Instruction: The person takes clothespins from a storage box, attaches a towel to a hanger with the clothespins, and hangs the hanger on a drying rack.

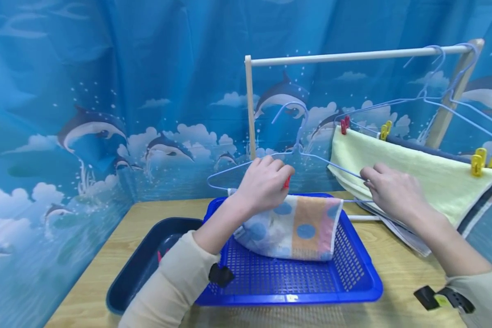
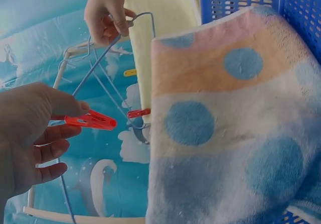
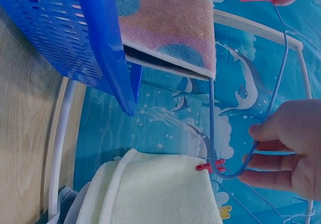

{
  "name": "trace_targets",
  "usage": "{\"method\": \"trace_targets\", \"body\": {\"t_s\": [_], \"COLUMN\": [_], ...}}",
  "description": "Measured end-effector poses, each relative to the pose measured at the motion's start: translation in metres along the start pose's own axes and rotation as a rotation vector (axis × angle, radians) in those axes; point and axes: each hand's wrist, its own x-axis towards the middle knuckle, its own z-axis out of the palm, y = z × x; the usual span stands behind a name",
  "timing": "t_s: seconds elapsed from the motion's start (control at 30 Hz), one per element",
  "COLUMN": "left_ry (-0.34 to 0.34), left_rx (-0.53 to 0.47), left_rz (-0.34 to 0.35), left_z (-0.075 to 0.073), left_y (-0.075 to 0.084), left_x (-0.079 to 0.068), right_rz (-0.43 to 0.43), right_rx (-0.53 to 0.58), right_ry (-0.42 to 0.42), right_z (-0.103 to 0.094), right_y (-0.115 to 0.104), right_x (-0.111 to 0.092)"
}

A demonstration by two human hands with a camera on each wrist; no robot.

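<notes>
My left hand [image 1: 266, 182] pinches a red clothespin [image 2: 95, 120] between thumb and forefinger, its other fingers loosely bent beside the hanger wire in the left wrist view. With thumb and fingers my right hand [image 1: 397, 191] grips the right side of a light blue wire hanger [image 1: 299, 134]. Over the hanger's lower bar hangs a folded towel [image 1: 305, 246] with blue dots on white, orange and pink bands. The towel hangs over a blue plastic basket [image 1: 291, 299]. My left hand covers part of its upper edge in the head view.
A rack with a white rail [image 1: 348, 56] stands at the right. Hangers there carry a pale yellow towel [image 1: 410, 168] and darker cloths, held by red and yellow clothespins [image 1: 478, 162]. A dark tray [image 1: 125, 278] with red clothespins sits left of the basket on the wooden table [image 1: 86, 282].
</notes>
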Motion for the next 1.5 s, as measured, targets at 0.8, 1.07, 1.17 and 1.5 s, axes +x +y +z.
{"method": "trace_targets", "body": {"t_s": [0.8, 1.07, 1.17, 1.5], "left_ry": [-0.139, -0.16, -0.162, -0.213], "left_rx": [-0.048, -0.096, -0.111, -0.224], "left_rz": [-0.098, -0.131, -0.139, -0.18], "left_z": [0.012, 0.017, 0.021, 0.029], "left_y": [0.031, 0.037, 0.039, 0.047], "left_x": [0.027, 0.034, 0.036, 0.041], "right_rz": [0.0, 0.011, 0.017, 0.0], "right_rx": [0.002, 0.0, -0.004, -0.015], "right_ry": [0.008, 0.005, 0.0, 0.024], "right_z": [0.001, 0.001, 0.0, 0.0], "right_y": [-0.005, -0.005, -0.006, -0.006], "right_x": [0.0, 0.001, 0.001, 0.002]}}
